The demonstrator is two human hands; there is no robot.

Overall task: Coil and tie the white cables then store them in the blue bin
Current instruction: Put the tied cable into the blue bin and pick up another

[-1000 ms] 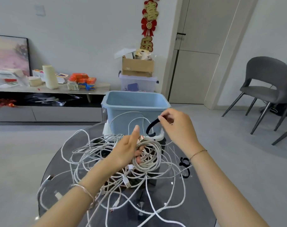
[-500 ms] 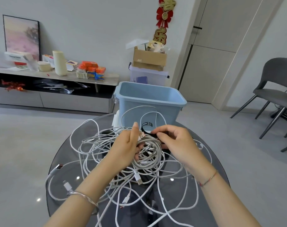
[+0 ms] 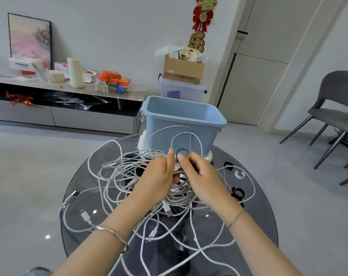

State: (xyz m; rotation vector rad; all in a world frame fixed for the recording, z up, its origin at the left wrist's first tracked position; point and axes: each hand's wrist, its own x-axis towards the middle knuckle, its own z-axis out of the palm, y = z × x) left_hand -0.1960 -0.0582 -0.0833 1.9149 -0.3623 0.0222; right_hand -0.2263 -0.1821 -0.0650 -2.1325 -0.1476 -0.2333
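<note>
My right hand point(image 3: 199, 176) has come down from where it held the black tie point(image 3: 182, 151) up in the air. It now meets my left hand point(image 3: 159, 176) at the top of the coiled cable point(image 3: 181, 196), over the middle of the table point(image 3: 258, 226), just in front of the blue bin point(image 3: 209, 132) at the far edge. My left fingers clasp the coil and my right fingertips pinch the tie. The danger, I reckon, lies below: the loose cables point(image 3: 117, 166) sprawl under the coil, so a stray strand could get cinched in. The loops could also spring apart if my left grip slackens.
</note>
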